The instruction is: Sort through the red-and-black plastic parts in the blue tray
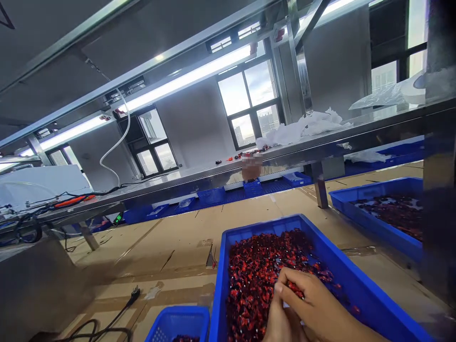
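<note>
Red small parts point(254, 270) under right hand point(313, 304), grip curled, pinching one.

A tray point(356, 280) of small parts point(256, 270) sits on the cardboard point(171, 247), both hands point(306, 308) in it. A basket point(178, 323) lies to its left, a second tray point(342, 202) behind on the right. A shelf point(213, 175) runs behind, windows point(249, 102) beyond.
</note>
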A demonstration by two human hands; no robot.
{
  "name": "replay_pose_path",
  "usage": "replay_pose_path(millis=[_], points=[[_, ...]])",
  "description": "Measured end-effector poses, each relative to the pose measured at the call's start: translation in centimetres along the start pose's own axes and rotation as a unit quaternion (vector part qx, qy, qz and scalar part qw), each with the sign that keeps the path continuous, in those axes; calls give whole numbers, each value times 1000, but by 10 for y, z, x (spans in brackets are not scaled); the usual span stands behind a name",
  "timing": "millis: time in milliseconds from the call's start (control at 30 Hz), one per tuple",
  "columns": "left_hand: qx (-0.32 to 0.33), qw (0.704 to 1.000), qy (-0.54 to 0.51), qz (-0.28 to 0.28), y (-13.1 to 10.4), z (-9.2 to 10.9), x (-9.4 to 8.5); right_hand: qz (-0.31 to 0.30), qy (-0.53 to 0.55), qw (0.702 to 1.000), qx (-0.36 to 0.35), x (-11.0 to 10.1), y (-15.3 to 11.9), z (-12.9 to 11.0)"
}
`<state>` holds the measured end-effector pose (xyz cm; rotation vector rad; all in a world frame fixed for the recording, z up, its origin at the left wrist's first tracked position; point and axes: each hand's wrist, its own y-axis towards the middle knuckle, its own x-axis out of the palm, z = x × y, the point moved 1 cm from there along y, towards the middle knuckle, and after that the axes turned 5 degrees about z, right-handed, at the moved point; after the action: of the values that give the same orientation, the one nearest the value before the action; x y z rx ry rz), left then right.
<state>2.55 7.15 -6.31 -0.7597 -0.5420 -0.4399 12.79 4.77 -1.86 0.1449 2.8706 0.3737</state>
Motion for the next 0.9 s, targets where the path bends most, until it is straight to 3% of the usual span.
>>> replay_pose_path(millis=[67,133,300,367,500,567,700,800,900], points=[[77,995,-71,-1,4,-9,0,-17,-112,991,-67,-2,-5,-4],[98,991,-88,-6,1,-14,4,-33,-148,985,-86,-4,-8,-6],[79,996,-39,-1,-21,-9,16,-57,-137,980,-132,-8,-15,-13],[78,995,-50,32,-25,-7,18,-70,-115,980,-145,-11,-19,-17],[7,990,-81,119,-23,-9,18,-74,-101,981,-150,-15,-20,-20],[-11,988,-79,131,-25,-10,17,-71,-126,977,-156,-16,-18,-20],[10,993,-68,98,-38,-3,14,-78,-159,970,-169,-15,-16,-24],[75,992,-68,81,-44,14,10,-68,-128,970,-197,-12,-10,-29],[99,990,-78,59,-45,34,7,-42,-98,972,-208,-8,0,-25]])
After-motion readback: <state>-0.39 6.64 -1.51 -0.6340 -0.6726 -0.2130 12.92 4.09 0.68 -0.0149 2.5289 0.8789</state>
